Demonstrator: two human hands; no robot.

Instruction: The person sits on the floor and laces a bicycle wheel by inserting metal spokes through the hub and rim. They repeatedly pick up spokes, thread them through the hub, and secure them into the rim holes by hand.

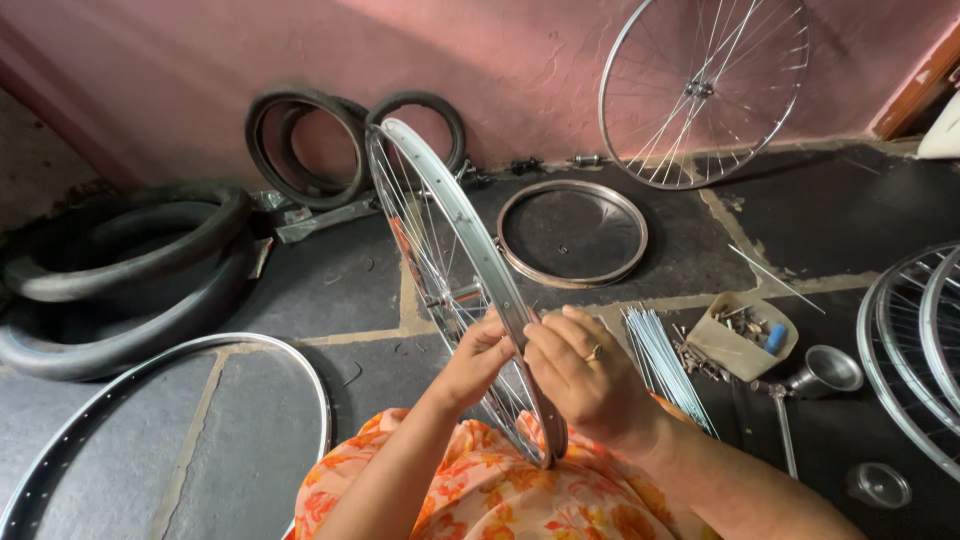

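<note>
dark stone slabs with pale joints cover the floor [330, 280] of this workshop corner, backed by a rough pink wall [500, 60]. seated on that floor, a person in an orange floral garment [500, 495] holds a spoked bicycle wheel [455, 270] upright and edge-on over the lap, its lower rim resting against the cloth. the left hand [478, 362] grips the wheel from the left, fingers curled over the rim and into the spokes. the right hand [580, 375], a ring on one finger, closes on the rim from the other side, thumb and fingertips pinched at a point on the metal band; whether a small part sits between them cannot be told. the two hands almost touch.

just right of the right hand lies a bundle of loose spokes [665, 365], and beside it an open cardboard box of small fittings [745, 335] and a metal funnel-shaped cup [825, 372]. a small clear lid [878, 485] lies near the bottom right corner. a bare rim [572, 233] lies flat behind the held wheel, and another bare rim [150, 400] curves across the lower left. black tyres [120, 280] are stacked at the left, and two more tyres [320, 145] lean on the wall. a finished spoked wheel [705, 90] stands against the wall at upper right, and more built wheels [915, 350] edge in from the right.
</note>
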